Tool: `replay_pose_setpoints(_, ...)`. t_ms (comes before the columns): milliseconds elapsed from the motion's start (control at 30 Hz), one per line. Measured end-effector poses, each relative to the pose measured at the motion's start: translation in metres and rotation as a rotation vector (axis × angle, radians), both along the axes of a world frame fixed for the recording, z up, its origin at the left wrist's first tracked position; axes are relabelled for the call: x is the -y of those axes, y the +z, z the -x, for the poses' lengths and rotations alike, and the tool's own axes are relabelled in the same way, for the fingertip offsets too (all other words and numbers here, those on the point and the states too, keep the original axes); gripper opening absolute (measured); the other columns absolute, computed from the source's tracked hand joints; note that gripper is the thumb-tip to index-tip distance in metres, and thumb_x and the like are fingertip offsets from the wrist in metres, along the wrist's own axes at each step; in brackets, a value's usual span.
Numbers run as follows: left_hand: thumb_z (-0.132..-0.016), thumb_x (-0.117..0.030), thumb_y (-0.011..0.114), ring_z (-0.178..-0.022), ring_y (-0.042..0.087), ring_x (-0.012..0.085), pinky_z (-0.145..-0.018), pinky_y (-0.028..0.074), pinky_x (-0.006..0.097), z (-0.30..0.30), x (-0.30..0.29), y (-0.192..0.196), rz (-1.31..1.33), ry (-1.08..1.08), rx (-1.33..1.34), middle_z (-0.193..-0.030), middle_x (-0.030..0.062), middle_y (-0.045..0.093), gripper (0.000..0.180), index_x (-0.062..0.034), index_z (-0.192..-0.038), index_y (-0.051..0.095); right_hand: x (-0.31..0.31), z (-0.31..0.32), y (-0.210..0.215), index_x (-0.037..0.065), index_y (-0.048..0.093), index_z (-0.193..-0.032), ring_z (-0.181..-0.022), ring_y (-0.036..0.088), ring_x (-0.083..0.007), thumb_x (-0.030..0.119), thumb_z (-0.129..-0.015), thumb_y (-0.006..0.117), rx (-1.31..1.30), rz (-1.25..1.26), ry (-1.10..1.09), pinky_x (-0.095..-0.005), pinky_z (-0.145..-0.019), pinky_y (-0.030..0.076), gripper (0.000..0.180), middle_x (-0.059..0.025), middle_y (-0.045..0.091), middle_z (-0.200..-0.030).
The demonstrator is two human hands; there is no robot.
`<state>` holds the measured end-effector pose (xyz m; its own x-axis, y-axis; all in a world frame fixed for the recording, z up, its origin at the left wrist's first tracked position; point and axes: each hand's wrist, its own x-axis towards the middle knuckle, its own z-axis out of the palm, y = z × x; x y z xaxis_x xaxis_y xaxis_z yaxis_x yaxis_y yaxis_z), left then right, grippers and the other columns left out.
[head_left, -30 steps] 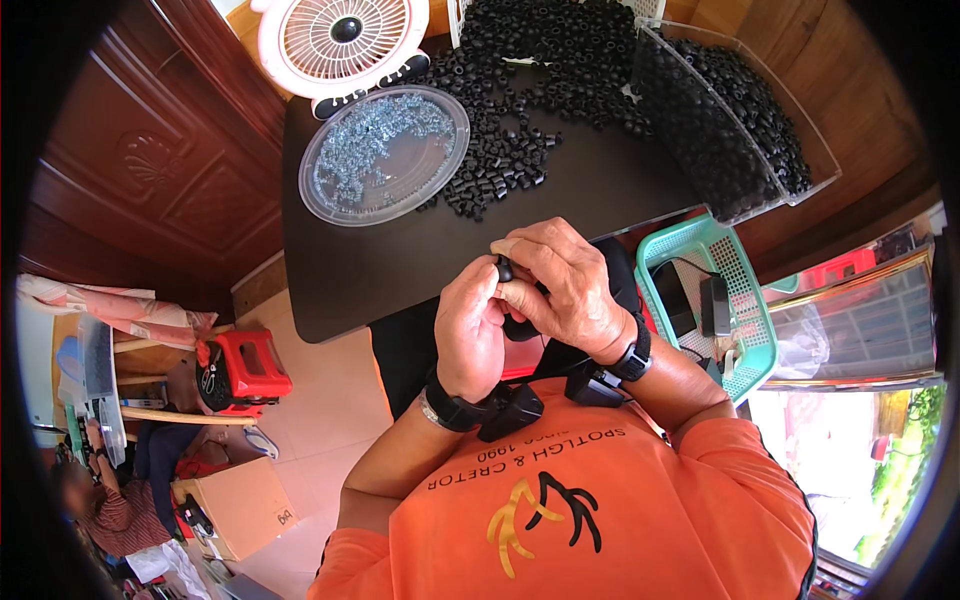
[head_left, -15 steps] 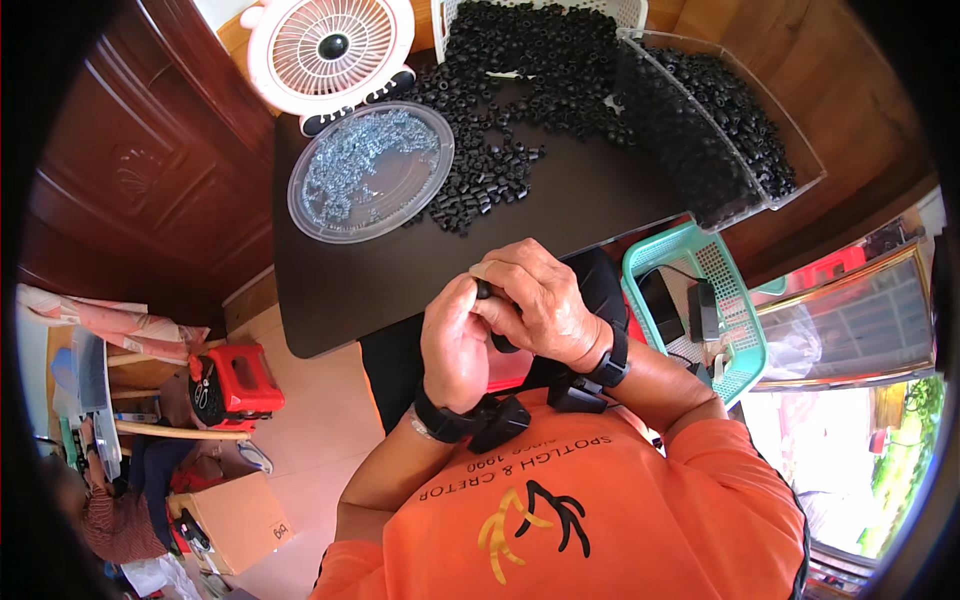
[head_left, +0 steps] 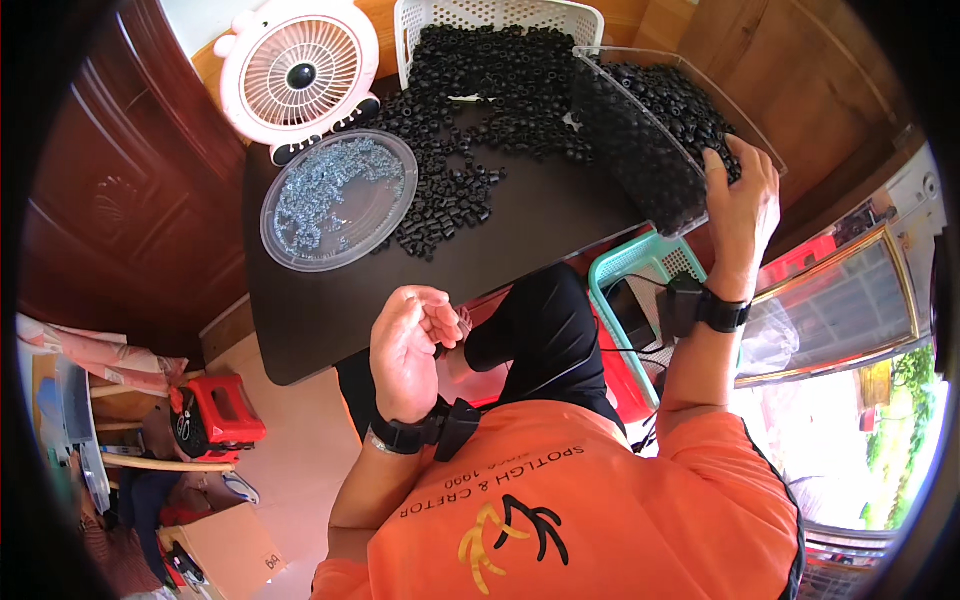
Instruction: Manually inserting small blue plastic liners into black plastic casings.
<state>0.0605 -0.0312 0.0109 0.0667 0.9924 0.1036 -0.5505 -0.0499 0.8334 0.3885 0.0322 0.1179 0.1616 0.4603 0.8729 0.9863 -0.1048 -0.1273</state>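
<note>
My right hand (head_left: pixel 746 200) reaches over the right wall of a clear plastic box (head_left: pixel 655 195) at the table's right end. Its thumb and forefinger are spread above the small black ring-like pieces (head_left: pixel 665 90) inside, and I see nothing gripped. In front of the table's near edge my left hand (head_left: pixel 405 345) is raised, palm turned inward. Its fingers are loosely bent and apart, with nothing visible in them. A heap of loose black pieces (head_left: pixel 445 205) lies on the dark table (head_left: pixel 290 330). Beside it sits a round clear tray (head_left: pixel 378 235) of tiny bluish transparent bits.
A pink-and-white fan (head_left: pixel 300 78) stands at the back left. Behind the heap is a white perforated basket (head_left: pixel 500 14) with black pieces. A green basket (head_left: pixel 655 250) holds dark items and cables below the box. On the floor at left are a red case (head_left: pixel 230 405) and cardboard box (head_left: pixel 225 545).
My hands were together around a small black piece and have parted. The right has gone out to the clear box; the left has moved slightly left. The view has shifted a little.
</note>
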Motion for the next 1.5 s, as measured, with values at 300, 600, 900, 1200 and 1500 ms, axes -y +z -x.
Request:
replay_pose_setpoints(300, -0.095, -0.024, 0.041, -0.068, 0.054, 0.0148, -0.061, 0.041, 0.026, 0.002, 0.0, -0.001, 0.001, -0.037, -0.009, -0.077, 0.007, 0.057, 0.028, 0.0, -0.095, 0.057, -0.01, 0.088, -0.036, 0.006, 0.068, -0.085, -0.083, 0.061, -0.0288, 0.01, -0.076, 0.068, -0.205, 0.203, 0.697, -0.0371, -0.076, 0.05, 0.01, -0.0109, 0.065, -0.084)
replay_pose_setpoints(600, -0.094, -0.023, 0.041, -0.067, 0.054, 0.0148, -0.061, 0.041, 0.026, 0.01, 0.004, 0.001, 0.022, 0.008, -0.026, -0.077, 0.0068, 0.057, 0.027, -0.0002, -0.094, 0.056, -0.058, 0.137, -0.097, 0.005, 0.066, -0.088, -0.078, 0.064, -0.0285, 0.019, -0.077, 0.066, -0.118, 0.562, 0.718, -0.0379, -0.07, 0.05, 0.018, -0.011, 0.065, -0.082)
replay_pose_setpoints(900, -0.093, -0.025, 0.041, -0.066, 0.054, 0.0147, -0.06, 0.04, 0.026, 0.022, 0.003, -0.002, 0.029, 0.063, 0.008, -0.077, 0.0069, 0.057, 0.028, -0.001, -0.094, 0.056, -0.135, 0.104, -0.083, 0.007, 0.067, -0.089, -0.088, 0.062, -0.0342, 0.021, -0.079, 0.061, -0.103, 0.662, 0.597, -0.0433, -0.078, 0.05, 0.018, -0.0147, 0.065, -0.091)
replay_pose_setpoints(1200, -0.094, -0.025, 0.041, -0.066, 0.054, 0.0148, -0.061, 0.041, 0.026, 0.025, 0.003, -0.003, 0.059, 0.06, 0.001, -0.078, 0.0076, 0.058, 0.029, -0.0007, -0.095, 0.057, -0.184, 0.13, -0.084, 0.008, 0.068, -0.091, -0.094, 0.062, -0.0324, 0.021, -0.074, 0.07, 0.213, 0.725, 0.508, -0.0424, -0.082, 0.05, 0.021, -0.0134, 0.064, -0.096)
replay_pose_setpoints(1500, -0.093, -0.025, 0.041, -0.066, 0.054, 0.015, -0.062, 0.042, 0.026, 0.023, 0.003, -0.004, 0.074, 0.042, 0.008, -0.078, 0.0081, 0.058, 0.029, -0.0002, -0.095, 0.057, -0.16, 0.122, -0.081, 0.0, 0.063, -0.088, -0.081, 0.063, -0.0303, 0.015, -0.075, 0.07, -0.047, 0.588, 0.781, -0.0391, -0.071, 0.051, 0.021, -0.0133, 0.065, -0.086)
